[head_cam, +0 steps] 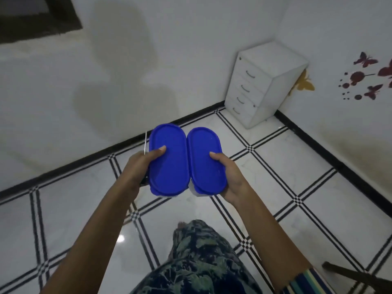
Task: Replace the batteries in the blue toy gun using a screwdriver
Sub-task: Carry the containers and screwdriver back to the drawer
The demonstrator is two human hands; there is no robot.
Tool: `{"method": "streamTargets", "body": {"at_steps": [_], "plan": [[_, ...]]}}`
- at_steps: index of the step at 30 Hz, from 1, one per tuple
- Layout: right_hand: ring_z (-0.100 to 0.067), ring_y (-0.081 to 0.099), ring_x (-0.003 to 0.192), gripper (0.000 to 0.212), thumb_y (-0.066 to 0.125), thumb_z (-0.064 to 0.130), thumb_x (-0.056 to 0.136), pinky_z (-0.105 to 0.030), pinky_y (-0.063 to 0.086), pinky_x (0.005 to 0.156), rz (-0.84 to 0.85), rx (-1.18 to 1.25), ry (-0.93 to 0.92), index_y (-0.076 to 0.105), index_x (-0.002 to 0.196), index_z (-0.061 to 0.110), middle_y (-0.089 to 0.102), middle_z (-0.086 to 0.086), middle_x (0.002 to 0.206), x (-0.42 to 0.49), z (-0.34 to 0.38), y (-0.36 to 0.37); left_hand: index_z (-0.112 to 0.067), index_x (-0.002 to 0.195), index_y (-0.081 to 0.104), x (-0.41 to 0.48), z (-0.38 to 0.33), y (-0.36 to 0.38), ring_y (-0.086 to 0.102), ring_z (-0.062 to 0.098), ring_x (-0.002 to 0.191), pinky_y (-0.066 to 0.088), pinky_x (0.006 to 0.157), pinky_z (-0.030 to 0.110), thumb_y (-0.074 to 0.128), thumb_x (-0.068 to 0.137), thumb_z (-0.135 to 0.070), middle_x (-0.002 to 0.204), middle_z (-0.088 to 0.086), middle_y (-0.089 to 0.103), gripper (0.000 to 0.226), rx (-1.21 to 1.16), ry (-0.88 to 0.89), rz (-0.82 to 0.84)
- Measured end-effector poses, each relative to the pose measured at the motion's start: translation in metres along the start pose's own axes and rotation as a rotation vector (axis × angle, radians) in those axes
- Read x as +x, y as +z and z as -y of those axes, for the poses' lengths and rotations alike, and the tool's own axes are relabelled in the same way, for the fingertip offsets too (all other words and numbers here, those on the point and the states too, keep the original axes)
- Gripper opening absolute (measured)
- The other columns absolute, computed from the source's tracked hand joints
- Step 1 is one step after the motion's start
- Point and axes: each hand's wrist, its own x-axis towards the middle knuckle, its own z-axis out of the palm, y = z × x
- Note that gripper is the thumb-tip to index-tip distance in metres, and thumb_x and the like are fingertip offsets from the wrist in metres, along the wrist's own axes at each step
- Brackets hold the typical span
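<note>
The left hand (141, 166) has the most to lose: it clamps the left box (168, 160), thumb on the lid and fingers hidden under it, and also traps a screwdriver (145, 145) whose thin metal shaft sticks up just left of that box. Carrying both at once, the tool could slip and fall to the tiled floor (275, 177), or the box could tip.

Right of the left box and touching it along the long edge sits the right box (204, 162), held the same way by the right hand (230, 177). Both blue lids are shut, so I cannot tell what is inside. The blue toy gun is not in view; it may be in one of the boxes.
</note>
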Motion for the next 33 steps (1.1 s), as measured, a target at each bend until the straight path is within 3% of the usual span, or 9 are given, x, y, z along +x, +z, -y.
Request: {"method": "streamTargets", "body": {"at_steps": [8,15,21,30,33], "plan": [[-0.034,0.065,0.108,0.040,0.070,0.033,0.084,-0.050,0.056,0.087,-0.101,0.019,-0.047,0.064,0.120,0.014,0.070,-0.010,0.117,0.162,0.132,0.007,-0.013,0.101,0.069,0.182,-0.110,0.054,0.072,0.029,0.089,0.053,0.088,0.049,0.075,0.074,-0.046,0.092,0.005,0.076,0.043,0.051,0.003,0.089],[-0.032,0.063,0.112,0.041,0.069,0.033,0.085,-0.052,0.053,0.095,-0.138,0.022,-0.096,0.063,0.122,0.017,0.069,-0.008,0.120,0.286,0.256,0.012,0.003,0.111,0.062,0.326,-0.210,0.108,0.069,0.039,0.093,0.049,0.095,0.057,0.085,0.055,-0.056,0.095,0.014,0.074,0.084,0.041,0.017,0.127],[-0.033,0.064,0.112,0.040,0.071,0.031,0.083,-0.054,0.052,0.094,-0.191,0.107,-0.115,0.064,0.121,0.017,0.070,-0.007,0.118,0.384,0.330,-0.009,0.001,0.111,0.064,0.458,-0.262,0.159,0.071,0.035,0.089,0.050,0.092,0.059,0.084,0.064,-0.047,0.093,0.012,0.075,0.070,0.075,-0.035,0.182],[-0.032,0.063,0.113,0.040,0.067,0.030,0.087,-0.050,0.054,0.090,-0.316,0.229,-0.170,0.060,0.124,0.017,0.067,-0.008,0.122,0.532,0.447,-0.044,-0.003,0.110,0.066,0.654,-0.345,0.260,0.074,0.023,0.082,0.060,0.069,0.036,0.077,0.074,-0.041,0.092,0.006,0.076,0.053,0.205,-0.074,0.328],[-0.031,0.065,0.111,0.039,0.066,0.030,0.088,-0.049,0.054,0.090,-0.356,0.254,-0.178,0.062,0.124,0.016,0.069,-0.006,0.120,0.572,0.483,-0.060,-0.003,0.113,0.065,0.706,-0.366,0.295,0.073,0.021,0.085,0.059,0.077,0.040,0.078,0.072,-0.044,0.095,0.003,0.076,0.059,0.259,-0.071,0.352]]}}
